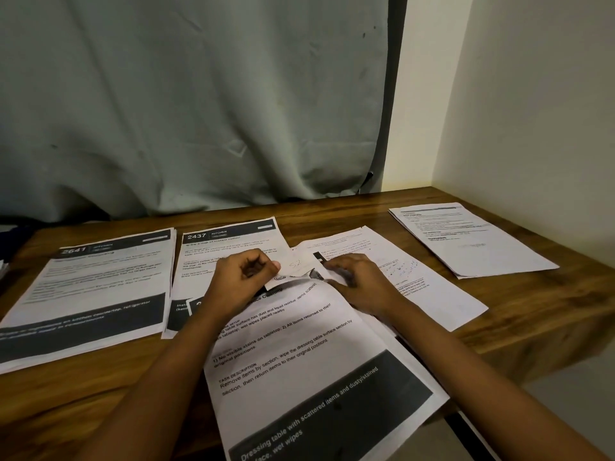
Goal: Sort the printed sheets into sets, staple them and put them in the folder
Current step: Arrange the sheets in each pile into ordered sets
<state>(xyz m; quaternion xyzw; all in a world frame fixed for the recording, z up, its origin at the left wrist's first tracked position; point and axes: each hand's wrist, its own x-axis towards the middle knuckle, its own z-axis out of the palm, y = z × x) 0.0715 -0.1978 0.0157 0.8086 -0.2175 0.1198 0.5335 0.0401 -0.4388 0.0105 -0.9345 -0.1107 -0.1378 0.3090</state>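
Fingers [254, 261] of my left hand [238, 282] are curled, pinching the turned-back top corner of the white printed sheet with dark bands [299, 361], which lies mid-way along the brown wooden bench [506, 324]. My right hand [361, 284] rests at that sheet's top edge, its fingers spread and released. The pile headed 2641 [93, 294] and the sheet headed 2437 [229, 242] lie to its left.

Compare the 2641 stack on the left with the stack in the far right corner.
The 2641 stack carries dark header and footer bands; the far-right stack is nearly all white. The 2641 stack's number reads clearly; the far-right stack's print is illegible. Both lie flat on the wooden table.
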